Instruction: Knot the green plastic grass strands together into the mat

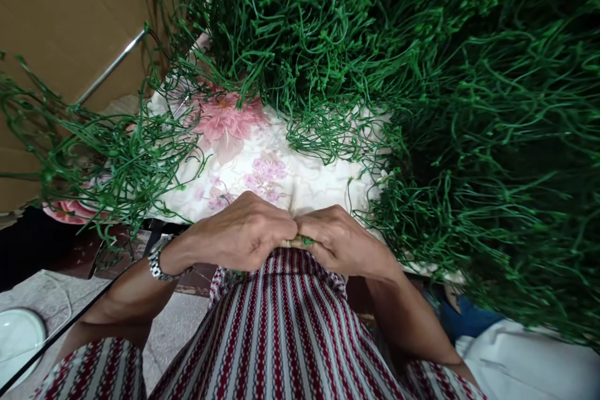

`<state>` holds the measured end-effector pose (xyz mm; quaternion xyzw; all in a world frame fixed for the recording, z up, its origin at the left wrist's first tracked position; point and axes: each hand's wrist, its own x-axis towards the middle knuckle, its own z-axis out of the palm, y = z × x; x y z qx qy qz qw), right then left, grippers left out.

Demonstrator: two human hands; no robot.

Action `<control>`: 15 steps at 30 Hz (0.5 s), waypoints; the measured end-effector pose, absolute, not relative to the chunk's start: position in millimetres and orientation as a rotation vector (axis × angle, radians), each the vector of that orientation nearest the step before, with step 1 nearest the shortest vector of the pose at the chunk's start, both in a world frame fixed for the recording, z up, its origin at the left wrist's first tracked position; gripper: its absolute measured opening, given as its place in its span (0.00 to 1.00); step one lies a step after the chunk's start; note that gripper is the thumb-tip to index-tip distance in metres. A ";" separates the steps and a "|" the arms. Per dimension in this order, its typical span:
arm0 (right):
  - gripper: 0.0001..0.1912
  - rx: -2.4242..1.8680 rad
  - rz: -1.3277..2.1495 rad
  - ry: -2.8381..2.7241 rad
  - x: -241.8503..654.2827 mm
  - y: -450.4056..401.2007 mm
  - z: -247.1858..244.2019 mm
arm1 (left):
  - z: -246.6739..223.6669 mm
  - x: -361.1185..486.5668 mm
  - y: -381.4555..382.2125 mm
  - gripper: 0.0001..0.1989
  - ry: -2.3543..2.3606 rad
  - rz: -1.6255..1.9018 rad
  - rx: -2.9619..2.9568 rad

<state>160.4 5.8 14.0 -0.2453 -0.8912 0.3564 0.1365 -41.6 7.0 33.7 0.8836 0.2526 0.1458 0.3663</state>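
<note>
My left hand [248,231] and my right hand [337,240] meet knuckle to knuckle at the near edge of a white flowered cloth [262,175]. Both are closed, with fingers curled downward. Between them shows a small bit of something green and pale, mostly covered by the fingers, too small to name. Left of my left hand lies a loose tangle of thin green plastic-looking stems [135,156]. A much larger heap of the same green stems [319,25] covers the back and right of the cloth.
A metal rod [112,65] slants at the upper left by a brown cardboard surface [60,6]. A round white lid or container [21,337] is at the lower left, crossed by a black cord. White fabric [525,362] lies at the lower right.
</note>
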 end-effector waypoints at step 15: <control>0.07 -0.983 1.307 -1.720 168.9 8.3 20.5 | 18.6 -40.6 17.0 0.10 0.947 0.874 1.179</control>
